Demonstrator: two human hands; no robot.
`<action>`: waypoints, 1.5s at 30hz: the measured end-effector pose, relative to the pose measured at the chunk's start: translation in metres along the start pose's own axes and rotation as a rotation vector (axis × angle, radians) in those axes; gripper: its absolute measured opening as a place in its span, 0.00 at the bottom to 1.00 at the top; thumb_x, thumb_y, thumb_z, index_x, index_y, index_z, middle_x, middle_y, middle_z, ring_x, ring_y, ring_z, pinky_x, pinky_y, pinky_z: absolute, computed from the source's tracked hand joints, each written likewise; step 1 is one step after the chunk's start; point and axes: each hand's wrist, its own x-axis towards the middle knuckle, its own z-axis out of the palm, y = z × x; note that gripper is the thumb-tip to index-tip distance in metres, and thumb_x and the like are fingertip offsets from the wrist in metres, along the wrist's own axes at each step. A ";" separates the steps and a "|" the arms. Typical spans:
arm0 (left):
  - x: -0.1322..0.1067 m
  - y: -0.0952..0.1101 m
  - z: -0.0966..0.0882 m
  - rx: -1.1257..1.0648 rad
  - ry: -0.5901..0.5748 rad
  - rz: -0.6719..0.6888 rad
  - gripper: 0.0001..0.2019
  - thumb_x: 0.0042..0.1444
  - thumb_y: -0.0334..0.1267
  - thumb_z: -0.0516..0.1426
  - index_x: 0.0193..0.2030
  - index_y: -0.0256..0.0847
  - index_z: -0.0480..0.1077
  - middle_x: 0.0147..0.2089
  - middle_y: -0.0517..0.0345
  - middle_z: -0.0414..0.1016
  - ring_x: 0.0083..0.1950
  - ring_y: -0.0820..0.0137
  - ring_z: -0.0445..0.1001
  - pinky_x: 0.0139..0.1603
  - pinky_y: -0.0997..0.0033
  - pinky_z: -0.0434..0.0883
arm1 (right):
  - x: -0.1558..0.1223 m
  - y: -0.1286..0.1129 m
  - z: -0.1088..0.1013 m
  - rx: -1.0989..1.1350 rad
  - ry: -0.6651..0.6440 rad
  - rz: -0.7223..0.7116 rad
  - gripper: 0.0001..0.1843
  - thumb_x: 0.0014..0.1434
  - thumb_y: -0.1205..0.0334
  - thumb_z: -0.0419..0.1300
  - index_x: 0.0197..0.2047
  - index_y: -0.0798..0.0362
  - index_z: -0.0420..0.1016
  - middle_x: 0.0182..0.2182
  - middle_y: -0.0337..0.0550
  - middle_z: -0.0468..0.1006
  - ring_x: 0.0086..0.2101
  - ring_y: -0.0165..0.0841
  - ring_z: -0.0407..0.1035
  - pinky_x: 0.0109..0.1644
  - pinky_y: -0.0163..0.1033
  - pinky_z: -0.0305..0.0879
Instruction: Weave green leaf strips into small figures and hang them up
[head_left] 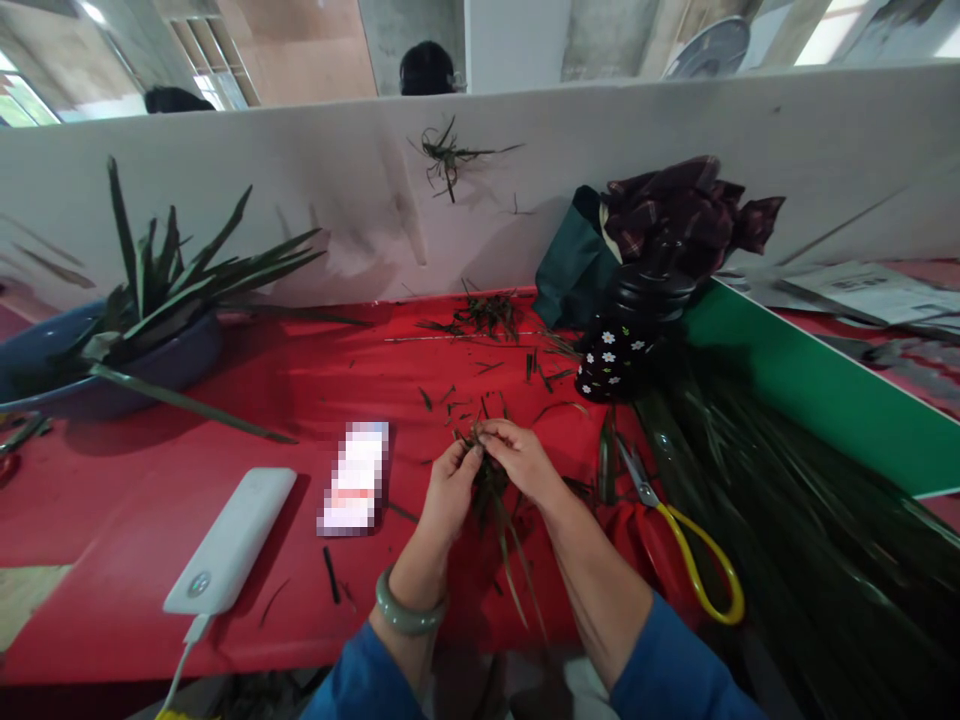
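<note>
The fingers (451, 464) of the left hand (448, 495) and right hand (531, 466) pinch a leaf bunch (490, 498) that seems half done, loose ends hanging toward the desk's (300, 370) near edge.

Light glares from a window (21, 95), upper left, above a dimmer tabletop (259, 400) with soft shadows and a pixelated phone (355, 478).

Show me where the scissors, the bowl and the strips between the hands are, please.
Scissors (646, 492): head view, on the metal near the pivot.
Bowl (184, 355): head view, on its outer wall.
Strips (491, 486): head view, on the loose, hanging part.
</note>
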 end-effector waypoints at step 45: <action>0.010 -0.004 -0.017 0.180 0.104 0.058 0.10 0.45 0.41 0.55 0.30 0.35 0.68 0.19 0.65 0.65 0.20 0.80 0.60 0.21 0.80 0.57 | 0.003 0.013 -0.001 0.026 -0.071 0.145 0.10 0.47 0.58 0.55 0.33 0.53 0.70 0.24 0.36 0.72 0.25 0.27 0.65 0.30 0.33 0.60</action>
